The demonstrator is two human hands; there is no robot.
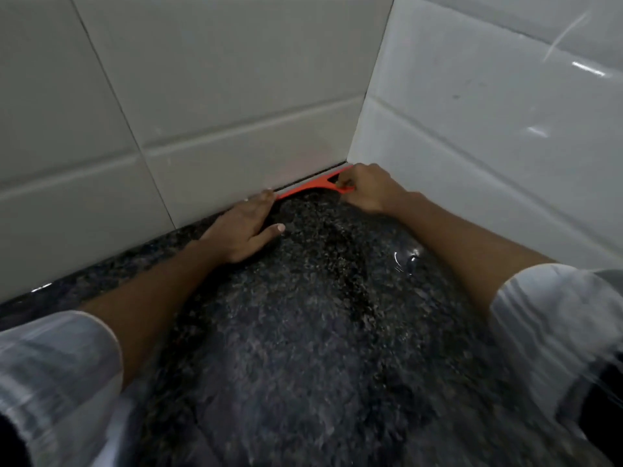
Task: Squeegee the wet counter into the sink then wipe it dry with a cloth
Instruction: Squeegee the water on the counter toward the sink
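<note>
Right hand (365, 188) grips squeegee (312, 188) at wall corner; left hand (244, 230) flat, fingers straight, on counter (303, 332). Squeegeeing barely begun; cloth wipe left.

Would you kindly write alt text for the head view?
A person's right hand grips a flat orange plastic squeegee along the white tiled wall in the corner of a wet, dark speckled granite counter. The left hand rests flat beside it.

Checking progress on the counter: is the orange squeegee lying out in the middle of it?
No, the orange squeegee sits against the tiled wall in the back corner, gripped by the right hand.
</note>
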